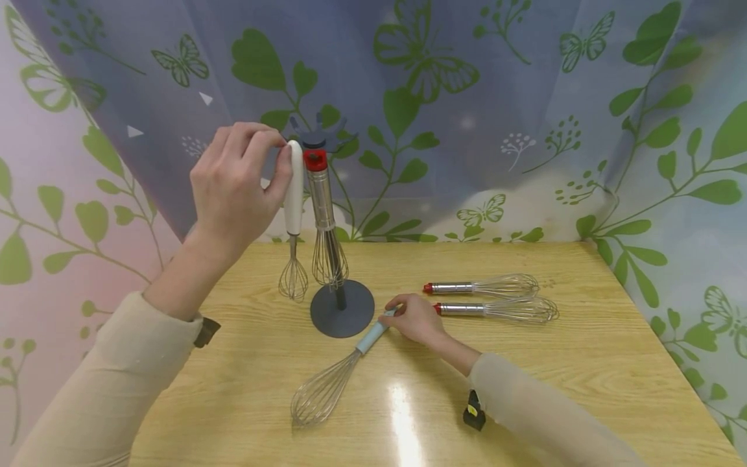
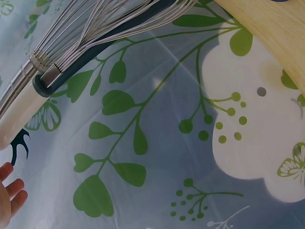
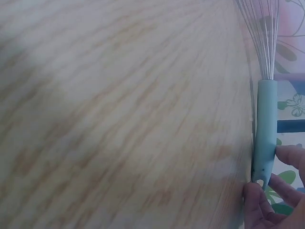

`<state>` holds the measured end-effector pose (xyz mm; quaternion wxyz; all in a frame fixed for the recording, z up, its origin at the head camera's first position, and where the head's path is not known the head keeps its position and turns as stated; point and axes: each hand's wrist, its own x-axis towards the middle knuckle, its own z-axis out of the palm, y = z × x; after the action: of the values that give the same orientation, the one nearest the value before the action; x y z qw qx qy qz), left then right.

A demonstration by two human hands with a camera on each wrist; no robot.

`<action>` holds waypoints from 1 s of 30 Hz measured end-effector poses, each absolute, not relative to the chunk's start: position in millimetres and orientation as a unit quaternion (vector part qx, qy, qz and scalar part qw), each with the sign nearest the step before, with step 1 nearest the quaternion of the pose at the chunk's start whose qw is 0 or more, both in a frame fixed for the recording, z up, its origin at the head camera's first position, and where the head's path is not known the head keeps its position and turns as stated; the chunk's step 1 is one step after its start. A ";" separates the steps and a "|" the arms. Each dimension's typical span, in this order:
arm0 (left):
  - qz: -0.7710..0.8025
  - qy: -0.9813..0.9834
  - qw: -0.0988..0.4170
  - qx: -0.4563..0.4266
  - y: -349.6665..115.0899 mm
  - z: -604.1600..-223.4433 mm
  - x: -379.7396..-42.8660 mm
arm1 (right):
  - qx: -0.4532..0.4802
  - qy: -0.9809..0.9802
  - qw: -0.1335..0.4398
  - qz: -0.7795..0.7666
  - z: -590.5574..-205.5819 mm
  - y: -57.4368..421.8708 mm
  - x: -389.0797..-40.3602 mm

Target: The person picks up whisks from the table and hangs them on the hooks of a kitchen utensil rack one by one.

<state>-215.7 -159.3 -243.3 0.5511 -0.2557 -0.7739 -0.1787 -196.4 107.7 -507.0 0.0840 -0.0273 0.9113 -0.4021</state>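
My left hand point(image 1: 236, 178) pinches the top end of a small white-handled whisk point(image 1: 295, 188), which hangs upright with its wires downward, beside the dark stand point(image 1: 344, 318). A whisk with a red end and steel handle point(image 1: 321, 194) hangs on that stand, just right of the white one. In the left wrist view, fingertips point(image 2: 15, 191) show below the white handle point(image 2: 24, 109). Near the stand's base, my right hand point(image 1: 417, 318) pinches the handle end of a light blue whisk point(image 1: 373, 337) lying on the table. Thumb and fingers surround that blue handle point(image 3: 267, 124) in the right wrist view.
Two red-ended steel whisks point(image 1: 455, 287) lie side by side on the wooden table point(image 1: 554, 389), right of my right hand. Dark hooks point(image 1: 318, 133) spread from the stand's top. A leaf-and-butterfly patterned curtain point(image 1: 525, 130) stands behind the table and along its sides.
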 end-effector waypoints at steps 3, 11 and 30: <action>-0.179 -0.774 0.552 -0.254 -159.1 -243.5 -215.5 | -0.033 0.919 0.084 -0.385 -505.6 106.9 -195.9; -0.180 -0.774 0.553 -0.253 -158.1 -243.4 -215.2 | -0.041 0.926 0.085 -0.365 -504.7 108.2 -198.1; -0.177 -0.771 0.556 -0.257 -158.6 -243.5 -215.7 | -0.036 0.934 0.078 -0.348 -506.4 109.6 -202.3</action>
<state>-215.7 -158.6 -243.5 0.5557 -0.2565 -0.7707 -0.1770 -202.3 109.6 -506.4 0.0776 -0.0358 0.9337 -0.3477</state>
